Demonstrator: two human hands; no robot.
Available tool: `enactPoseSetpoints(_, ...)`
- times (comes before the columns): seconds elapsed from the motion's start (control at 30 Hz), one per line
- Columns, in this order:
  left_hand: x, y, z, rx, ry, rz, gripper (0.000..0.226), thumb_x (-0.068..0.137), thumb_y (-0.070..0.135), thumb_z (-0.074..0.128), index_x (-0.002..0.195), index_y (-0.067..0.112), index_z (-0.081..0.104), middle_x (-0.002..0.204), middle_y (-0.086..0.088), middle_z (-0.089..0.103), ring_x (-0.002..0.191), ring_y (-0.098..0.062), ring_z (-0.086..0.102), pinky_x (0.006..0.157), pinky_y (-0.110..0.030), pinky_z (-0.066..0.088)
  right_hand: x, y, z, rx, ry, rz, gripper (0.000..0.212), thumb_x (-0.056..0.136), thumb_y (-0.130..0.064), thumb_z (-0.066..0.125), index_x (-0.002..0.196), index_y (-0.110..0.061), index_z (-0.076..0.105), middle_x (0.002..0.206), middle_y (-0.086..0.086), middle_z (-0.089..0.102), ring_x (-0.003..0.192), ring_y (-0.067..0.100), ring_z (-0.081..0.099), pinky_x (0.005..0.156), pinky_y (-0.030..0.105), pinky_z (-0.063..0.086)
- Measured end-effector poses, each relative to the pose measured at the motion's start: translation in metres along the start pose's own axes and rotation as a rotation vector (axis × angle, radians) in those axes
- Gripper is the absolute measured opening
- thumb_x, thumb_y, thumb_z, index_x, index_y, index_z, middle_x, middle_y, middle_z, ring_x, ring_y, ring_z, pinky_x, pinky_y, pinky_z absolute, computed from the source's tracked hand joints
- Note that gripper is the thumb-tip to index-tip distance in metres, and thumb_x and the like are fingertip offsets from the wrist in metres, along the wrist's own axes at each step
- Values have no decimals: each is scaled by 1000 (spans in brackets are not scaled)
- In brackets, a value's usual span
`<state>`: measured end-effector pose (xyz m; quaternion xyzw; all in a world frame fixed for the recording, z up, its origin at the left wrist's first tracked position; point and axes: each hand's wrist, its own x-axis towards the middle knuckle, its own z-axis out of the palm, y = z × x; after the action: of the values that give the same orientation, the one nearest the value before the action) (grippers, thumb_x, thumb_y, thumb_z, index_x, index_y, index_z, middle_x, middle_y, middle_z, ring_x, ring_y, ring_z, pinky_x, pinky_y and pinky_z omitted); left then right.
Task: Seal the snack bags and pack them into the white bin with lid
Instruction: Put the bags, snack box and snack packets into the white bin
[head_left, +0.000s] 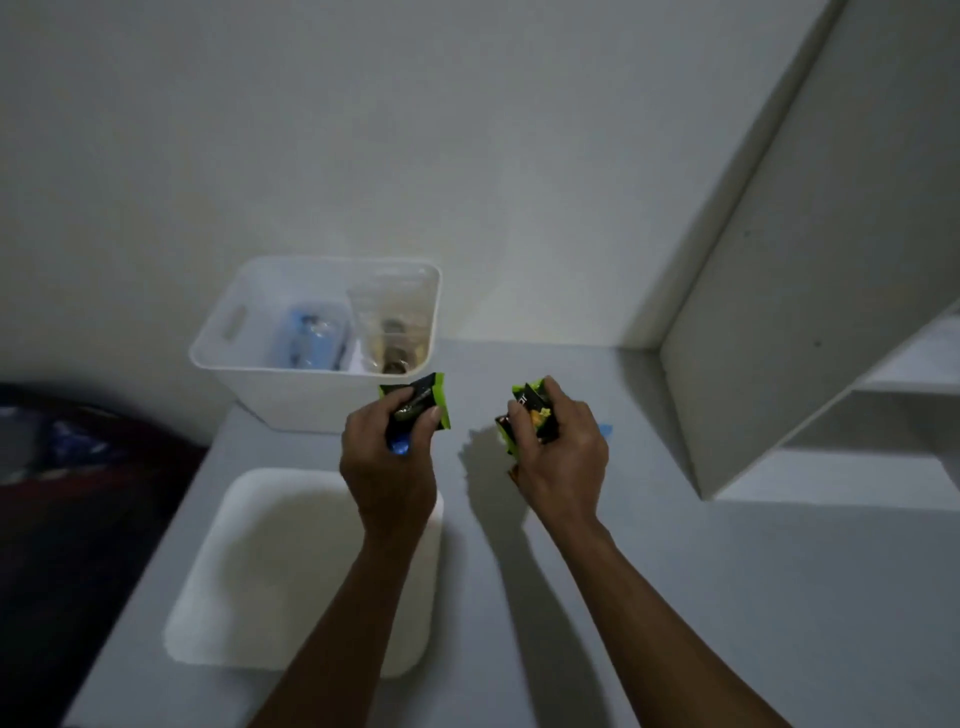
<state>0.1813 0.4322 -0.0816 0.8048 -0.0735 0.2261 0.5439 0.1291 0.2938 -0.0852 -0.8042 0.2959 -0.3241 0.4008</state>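
Note:
My left hand (387, 462) grips a green-and-black snack bag (423, 397) with something blue (399, 447) under the fingers, just in front of the white bin (244, 364). My right hand (558, 452) grips a second green-and-black snack bag (537, 410) a little above the table. The bin stands open at the back and holds a blue-and-clear packet (309, 338) and a clear bag (392, 327). Its white lid (270, 571) lies flat on the table under my left forearm.
The grey table (727, 597) runs to the wall behind the bin. A white shelf unit (810, 291) rises at the right. A small blue object (605, 429) peeks out behind my right hand. Dark cloth (62, 441) lies past the table's left edge.

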Motion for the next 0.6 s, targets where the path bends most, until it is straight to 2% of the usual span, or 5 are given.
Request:
enactPoseSetpoints(0.1, 57, 3, -25, -87, 60, -3, 31, 78, 13, 81, 107, 7, 71, 99, -5, 66, 92, -11, 62, 84, -10, 44, 18, -58, 31, 40, -15, -69, 48, 88, -39, 70, 131, -18, 62, 106, 6, 66, 96, 20, 64, 81, 31, 49)
enactPoseSetpoints(0.2, 99, -6, -34, -82, 63, 0, 32, 80, 16, 80, 110, 8, 70, 102, -2, 63, 94, -10, 61, 86, -8, 43, 33, -93, 57, 5, -65, -126, 49, 91, -43, 65, 134, -21, 59, 106, 4, 65, 96, 18, 61, 76, 25, 43)
enactPoseSetpoints(0.37, 167, -38, -29, -16, -34, -47, 27, 80, 18, 78, 105, 12, 70, 99, 1, 65, 90, -8, 58, 81, -1, 38, 56, -125, 124, -160, -176, -101, 43, 93, -50, 56, 130, -28, 56, 105, 2, 60, 96, 22, 61, 74, 31, 45)
enactPoseSetpoints(0.53, 199, -79, -3, 54, -202, -148, 26, 81, 24, 78, 104, 16, 70, 102, -1, 68, 92, -12, 62, 86, -22, 46, 71, -113, 178, -347, -246, -110, 45, 95, -50, 54, 131, -24, 55, 113, 5, 61, 98, 27, 62, 75, 34, 49)
enactPoseSetpoints(0.6, 204, -88, 3, 60, -254, -175, 26, 83, 22, 76, 107, 14, 70, 102, 1, 67, 92, -10, 60, 83, -21, 44, 73, -105, 193, -373, -258, -120, 47, 95, -48, 55, 134, -22, 54, 116, 6, 62, 99, 27, 62, 76, 36, 51)
